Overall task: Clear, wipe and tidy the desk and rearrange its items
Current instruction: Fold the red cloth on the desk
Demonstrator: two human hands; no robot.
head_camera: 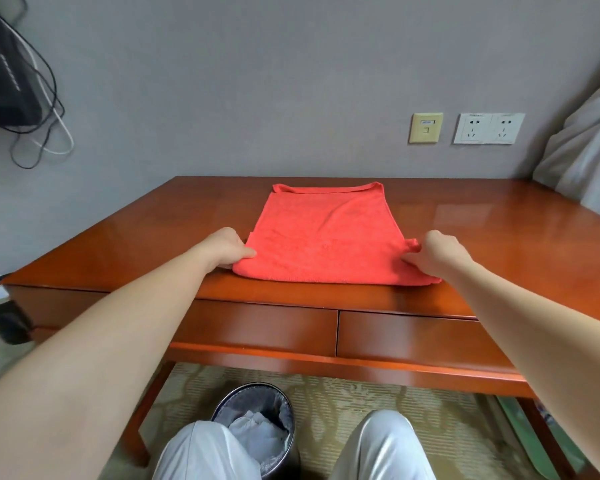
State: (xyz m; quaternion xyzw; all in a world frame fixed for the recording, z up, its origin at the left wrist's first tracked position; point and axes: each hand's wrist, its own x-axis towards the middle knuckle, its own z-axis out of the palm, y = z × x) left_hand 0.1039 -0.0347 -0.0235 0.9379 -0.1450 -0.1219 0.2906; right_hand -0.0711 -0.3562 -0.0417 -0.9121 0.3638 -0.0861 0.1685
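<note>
At the far left a black device [4, 64] is hanging on the grey wall, with black and white cables [51, 112] looping down beside it. Below, a dark object [0, 306] is sitting on the floor by the end of the desk; what it is cannot be told.

The left hand [227, 249] is reaching over the front of the wooden desk [499, 237] and pinching the near left corner of the red cloth [326, 237]. Its thumb [248, 252] is lying on top of the fabric and the other fingers are curling in under the edge, so the grip is closed on the cloth.

The cloth is lying flat in the middle of the desktop, its near edge just short of the front edge and its far hem folded over slightly near the wall. Under the desktop two drawer fronts [257, 323] are sitting side by side. On the patterned carpet beneath, a lined waste bin [243, 403] holding crumpled paper is standing between the person's knees in white trousers [201, 452].

The right hand [437, 252] is gripping the near right corner of the cloth, fingers curled and the thumb [409, 260] pressing down, and the fabric is bunching up a little at that corner.

On the wall above, a cream data socket [426, 128] is sitting beside a white double power outlet [488, 128]. Grey fabric [582, 157] is hanging at the right edge, touching the back corner of the desk.
</note>
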